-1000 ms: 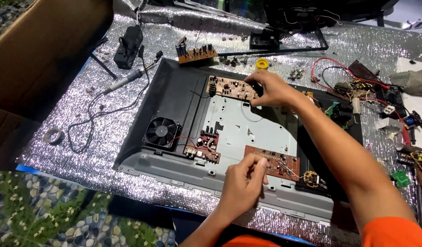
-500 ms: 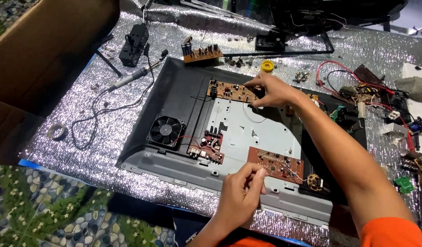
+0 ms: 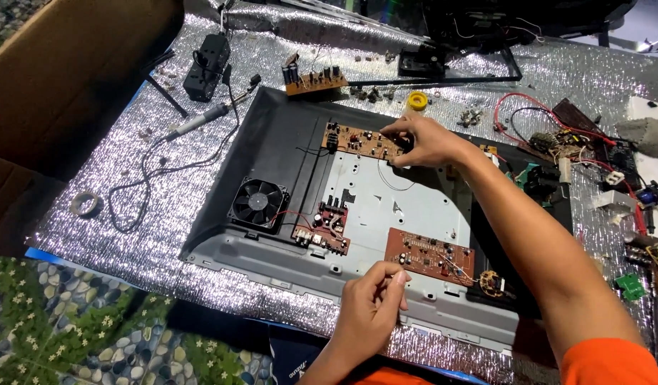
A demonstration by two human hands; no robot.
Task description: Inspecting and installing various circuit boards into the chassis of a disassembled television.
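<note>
A view from above shows a person's two bare hands at work over a shallow grey metal chassis [image 3: 272, 135] lying open on a crinkled silver foil mat [image 3: 129, 185]; the chassis acts as a tray, and inside it sit a pale metal plate [image 3: 400, 207], a black round cooling fan [image 3: 257, 203] at its left, and three brown circuit boards; the long upper circuit board [image 3: 354, 140] lies along the far edge of the plate, a small dark board [image 3: 323, 229] studded with parts sits just right of the fan, and the lower circuit board [image 3: 427, 254] lies near the front edge, with a small round copper coil [image 3: 491, 282] just beside it; the right hand [image 3: 429, 140] reaches across to the right end of the upper circuit board, fingers curled down and pinching or pressing at its edge, though what exactly they grip cannot be made out; the left hand [image 3: 368, 303] hovers at the front rim of the chassis just below the lower circuit board, fingers bent together and thumb meeting fingertips as if pinching something tiny, too small to tell; outside the chassis, a soldering iron [image 3: 200, 121] with a looping cord lies on the mat at left, a black adapter [image 3: 206, 58] beyond it, a roll of tape [image 3: 84, 204] near the mat's left edge, a yellow spool [image 3: 416, 100] past the far rim, and a tangle of red wires [image 3: 528, 114] and loose parts at right; an open cardboard box [image 3: 65, 64] stands at far left, its contents out of view.
</note>
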